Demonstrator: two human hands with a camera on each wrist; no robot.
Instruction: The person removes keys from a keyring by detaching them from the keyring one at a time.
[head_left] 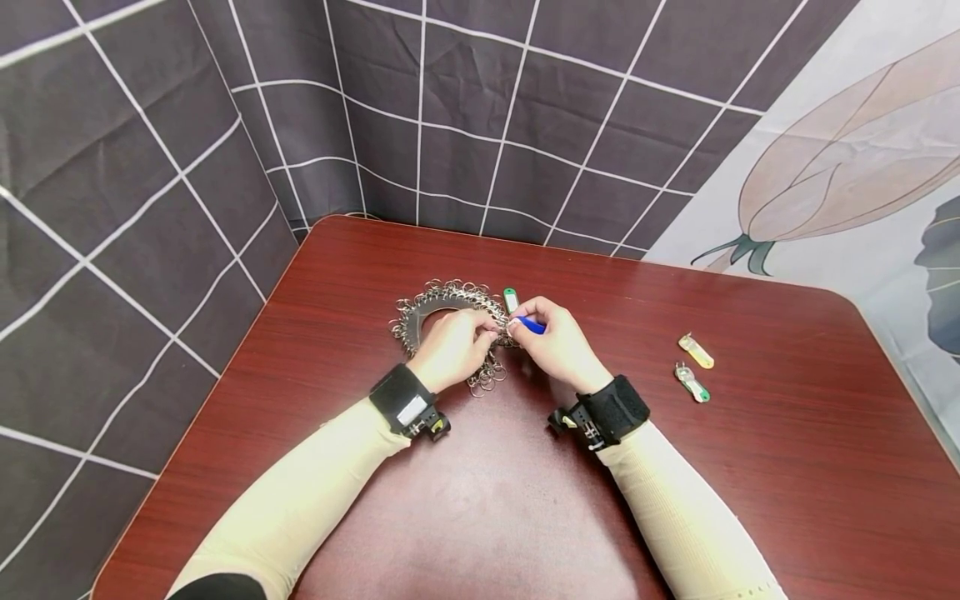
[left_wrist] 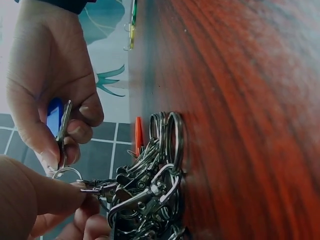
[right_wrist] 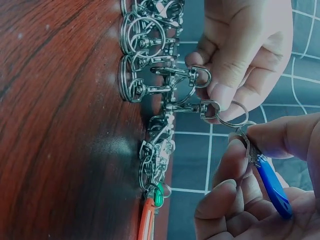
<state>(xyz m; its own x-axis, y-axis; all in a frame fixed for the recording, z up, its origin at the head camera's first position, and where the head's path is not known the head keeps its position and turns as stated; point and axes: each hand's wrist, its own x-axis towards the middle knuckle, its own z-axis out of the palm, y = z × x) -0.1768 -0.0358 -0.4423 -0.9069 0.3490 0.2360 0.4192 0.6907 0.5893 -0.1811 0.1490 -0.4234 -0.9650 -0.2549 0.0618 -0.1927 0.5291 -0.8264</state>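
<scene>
Blue key tag (head_left: 531, 326) pinched by right hand (head_left: 558, 343), left hand (head_left: 452, 348) pinching clasp (right_wrist: 202, 108), red table (head_left: 750, 467)

Soft even light is filling the head view, bending its edges. Wrist views are looking dimmer, near fingers blurring.
</scene>
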